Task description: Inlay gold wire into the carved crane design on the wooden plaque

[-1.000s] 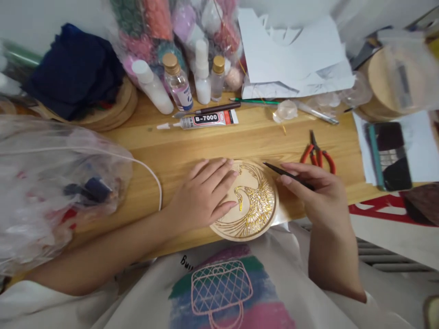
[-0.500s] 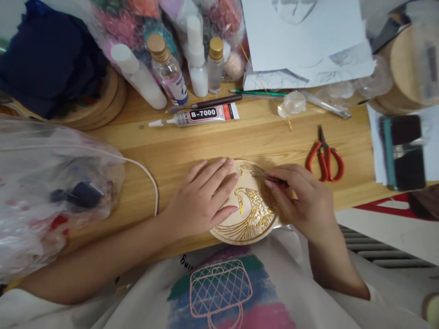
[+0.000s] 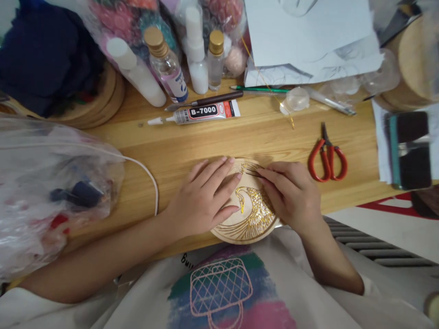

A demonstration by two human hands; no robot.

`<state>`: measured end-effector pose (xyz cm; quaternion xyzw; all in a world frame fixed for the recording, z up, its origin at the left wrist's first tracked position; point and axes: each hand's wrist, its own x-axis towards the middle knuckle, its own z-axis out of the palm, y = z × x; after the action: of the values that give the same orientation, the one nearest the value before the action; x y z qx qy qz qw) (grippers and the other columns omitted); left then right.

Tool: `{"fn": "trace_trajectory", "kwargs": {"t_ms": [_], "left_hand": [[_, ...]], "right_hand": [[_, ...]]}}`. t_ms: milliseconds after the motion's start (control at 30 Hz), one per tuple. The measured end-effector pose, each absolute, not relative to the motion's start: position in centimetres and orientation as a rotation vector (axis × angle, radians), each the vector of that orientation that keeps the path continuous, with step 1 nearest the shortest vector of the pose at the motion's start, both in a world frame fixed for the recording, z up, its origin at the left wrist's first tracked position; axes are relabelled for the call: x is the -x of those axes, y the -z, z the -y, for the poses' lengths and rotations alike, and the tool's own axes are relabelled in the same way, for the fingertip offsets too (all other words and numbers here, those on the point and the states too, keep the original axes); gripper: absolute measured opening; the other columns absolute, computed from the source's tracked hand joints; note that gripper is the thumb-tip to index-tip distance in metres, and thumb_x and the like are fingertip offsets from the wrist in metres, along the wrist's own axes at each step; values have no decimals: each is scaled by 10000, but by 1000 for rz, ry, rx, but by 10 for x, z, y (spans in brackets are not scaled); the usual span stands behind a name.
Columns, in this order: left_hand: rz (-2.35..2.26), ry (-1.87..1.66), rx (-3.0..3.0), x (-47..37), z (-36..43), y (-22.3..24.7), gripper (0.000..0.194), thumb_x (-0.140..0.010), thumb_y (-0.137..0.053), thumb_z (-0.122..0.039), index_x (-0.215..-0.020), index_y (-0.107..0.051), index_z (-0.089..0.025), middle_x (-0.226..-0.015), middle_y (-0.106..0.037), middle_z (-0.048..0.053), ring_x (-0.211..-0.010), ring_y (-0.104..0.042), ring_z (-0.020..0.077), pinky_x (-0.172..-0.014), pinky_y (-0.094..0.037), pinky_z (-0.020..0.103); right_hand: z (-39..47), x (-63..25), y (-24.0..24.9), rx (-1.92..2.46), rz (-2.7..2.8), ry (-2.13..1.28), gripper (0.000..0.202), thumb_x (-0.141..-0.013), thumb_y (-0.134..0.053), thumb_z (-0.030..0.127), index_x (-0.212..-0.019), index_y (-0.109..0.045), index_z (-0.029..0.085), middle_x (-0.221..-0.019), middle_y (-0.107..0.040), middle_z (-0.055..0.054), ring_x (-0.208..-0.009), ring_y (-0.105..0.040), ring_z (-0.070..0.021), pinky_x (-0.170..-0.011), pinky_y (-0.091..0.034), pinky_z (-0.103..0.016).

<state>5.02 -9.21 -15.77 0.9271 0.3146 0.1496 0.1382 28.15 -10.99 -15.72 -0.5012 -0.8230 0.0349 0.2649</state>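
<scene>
A round wooden disc (image 3: 226,230) with a gold bird design (image 3: 259,210) lies at the table's front edge. My left hand (image 3: 206,196) rests flat on the disc's left side, its fingers spread. Pinched in my right hand (image 3: 291,192) is a thin dark tool (image 3: 253,173), perhaps tweezers, its tip pointing left over the upper part of the disc, near small gold marks. My fingers hide the tool's rear part and the disc's right edge.
Red-handled pliers (image 3: 327,157) lie to the right. Behind are a glue tube (image 3: 204,113), bottles (image 3: 168,68), a green pencil (image 3: 260,90) and papers (image 3: 308,41). A plastic bag (image 3: 78,178) and white cable (image 3: 156,187) are left, a phone (image 3: 413,151) far right.
My right hand has moved left over the disc, bringing the tool tip nearer my left fingers. My left hand has stayed in place. The view has shifted slightly.
</scene>
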Motion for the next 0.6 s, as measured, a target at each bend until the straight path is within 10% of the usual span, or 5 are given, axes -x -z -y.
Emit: {"fn": "trace_trajectory", "kwargs": {"t_ms": [600], "left_hand": [[-934,-422,-2755,-52,91,156,458,-950,-506,-399,-1276,-582,-86,-1395,-531,239,-1299,-501,357,-1041,-418,514]], "right_hand": [[105,-288,148,1337,2386,-28,279,-912,-535,117,-1176,-564,203,-963,-684,-95,-834,-617,-217,-689,-540,-333]]}}
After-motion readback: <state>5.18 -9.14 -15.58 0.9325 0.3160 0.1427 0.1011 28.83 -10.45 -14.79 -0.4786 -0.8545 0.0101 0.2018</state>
